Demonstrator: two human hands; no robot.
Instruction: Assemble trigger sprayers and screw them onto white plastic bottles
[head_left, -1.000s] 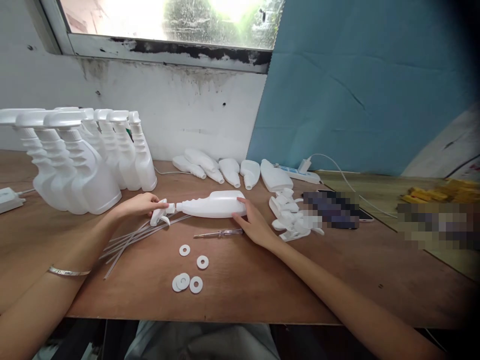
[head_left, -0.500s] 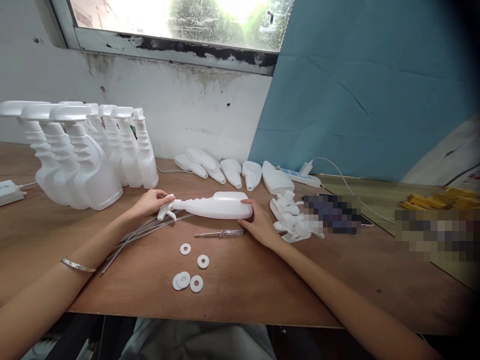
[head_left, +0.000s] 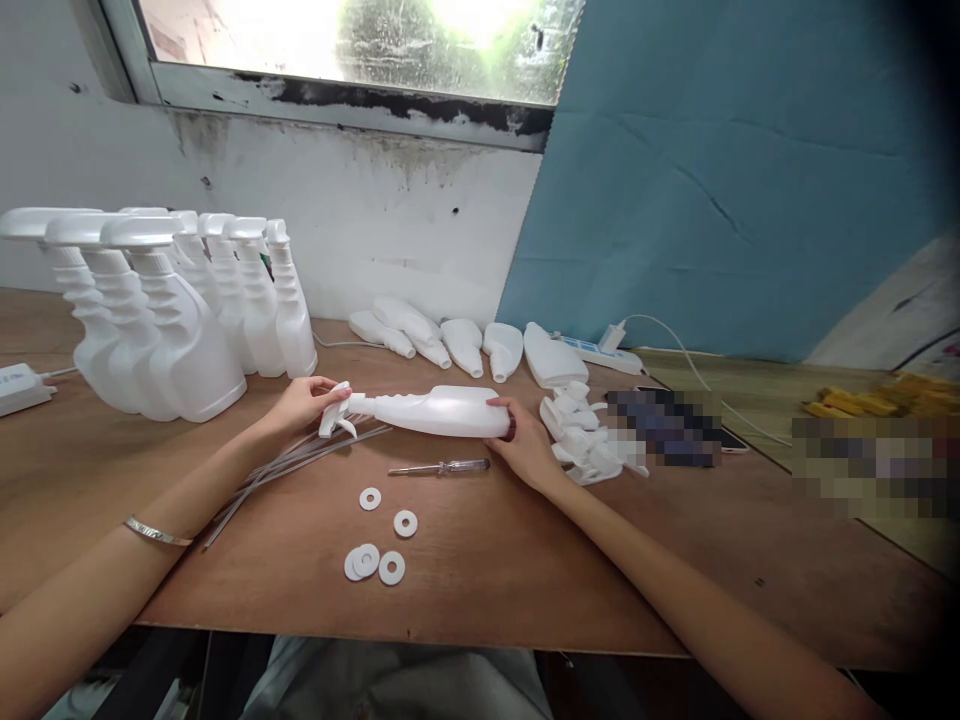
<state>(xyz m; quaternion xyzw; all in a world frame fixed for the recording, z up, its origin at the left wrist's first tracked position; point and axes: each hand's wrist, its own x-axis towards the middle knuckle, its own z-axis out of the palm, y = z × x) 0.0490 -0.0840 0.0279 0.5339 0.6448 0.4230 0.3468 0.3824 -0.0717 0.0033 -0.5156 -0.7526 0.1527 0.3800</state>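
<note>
My left hand point(head_left: 311, 402) is closed on a white trigger spray head point(head_left: 339, 412), its lever pointing down toward me. The head meets the neck of a white plastic bottle point(head_left: 442, 411) that lies sideways above the table; whether it is fully seated I cannot tell. Around the bottle's base my right hand point(head_left: 525, 442) is closed, thumb and fingers gripping its end. Thin grey dip tubes point(head_left: 289, 462) lie under and beside my left hand. Just below the bottle is a screwdriver point(head_left: 442, 467) with a clear handle. Several white ring washers point(head_left: 406, 523) lie nearer to me.
Assembled spray bottles point(head_left: 191, 340) stand at the left. Bottles without heads point(head_left: 461, 345) lie along the wall. Loose spray heads point(head_left: 581, 435) are piled right of my right hand, beside a blurred dark phone-like object point(head_left: 667, 425). A power strip point(head_left: 600, 352) sits behind.
The bottle and spray head have shifted slightly to the right, together with both hands. My right hand has moved a little away from the screwdriver's handle end. Both grips stay the same.
</note>
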